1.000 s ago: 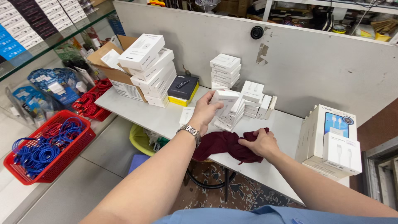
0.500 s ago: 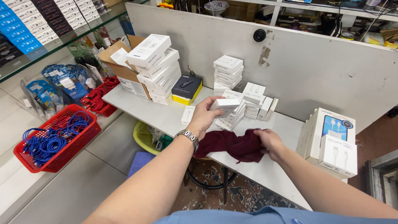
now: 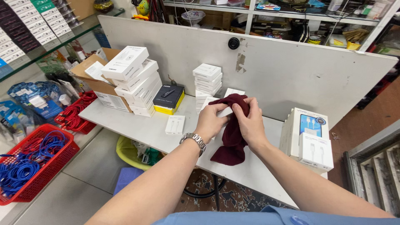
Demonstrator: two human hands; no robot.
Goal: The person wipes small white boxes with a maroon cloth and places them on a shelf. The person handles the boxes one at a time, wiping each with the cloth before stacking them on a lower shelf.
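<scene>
Bare white tabletop (image 3: 137,127) lies open left of the small flat white box (image 3: 175,124); stacked white cartons (image 3: 135,81) block behind.

**Both hands raised and closed, meeting in front of the body**

Two bare forearms reach forward from the lower edge of the view and converge toward the middle. The left hand (image 3: 210,118) is lifted with its back to the camera, fingers curled inward and thumb pressed against them in a pinch. A metal watch band sits on its wrist, just below the hand. The right hand (image 3: 252,121) is at the same height, just beside the left, its fingers bent and closed in a grip, knuckles turned up. The fingertips of the two hands nearly touch. Blue sleeves show at the bottom edge.
</scene>
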